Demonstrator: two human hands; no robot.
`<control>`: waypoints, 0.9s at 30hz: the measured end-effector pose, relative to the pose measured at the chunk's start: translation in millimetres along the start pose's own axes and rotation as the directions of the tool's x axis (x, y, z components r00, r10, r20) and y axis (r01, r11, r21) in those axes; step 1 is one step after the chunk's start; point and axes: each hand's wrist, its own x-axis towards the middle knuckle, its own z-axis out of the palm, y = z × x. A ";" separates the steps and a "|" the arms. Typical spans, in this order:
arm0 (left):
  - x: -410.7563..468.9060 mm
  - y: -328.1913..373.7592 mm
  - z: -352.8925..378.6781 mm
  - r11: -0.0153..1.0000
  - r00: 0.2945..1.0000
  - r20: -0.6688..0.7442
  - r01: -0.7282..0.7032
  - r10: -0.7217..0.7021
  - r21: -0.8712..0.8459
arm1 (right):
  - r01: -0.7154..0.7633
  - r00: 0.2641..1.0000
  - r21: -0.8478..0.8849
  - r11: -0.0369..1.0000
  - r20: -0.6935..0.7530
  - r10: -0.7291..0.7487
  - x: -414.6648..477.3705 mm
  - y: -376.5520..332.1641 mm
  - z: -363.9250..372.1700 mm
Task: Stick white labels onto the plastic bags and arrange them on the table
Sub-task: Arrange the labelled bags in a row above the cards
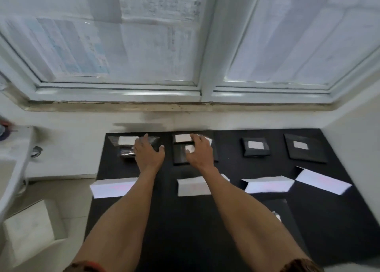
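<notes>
On the black table [226,230] a far row of dark plastic bags lies under the window. My left hand [148,152] rests flat, fingers spread, on the leftmost clear bag [125,148], which bears a white label. My right hand [199,151] hovers over or touches the second bag stack [181,155], fingers curled by its white label; whether it grips anything is unclear. Two more labelled black bags [255,146] [304,148] lie to the right.
A nearer row of white sheets [112,187] [193,186] [267,184] [322,181] lies across the table. Another dark bag [275,212] sits at the near right. A white wall and window sill stand behind; a white counter [12,148] and box [28,228] are at left.
</notes>
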 end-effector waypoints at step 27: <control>-320.5 134.2 298.3 0.984 0.741 0.650 0.165 -0.167 0.065 | -0.345 0.857 0.068 0.936 0.430 0.285 -210.8 369.6 -137.4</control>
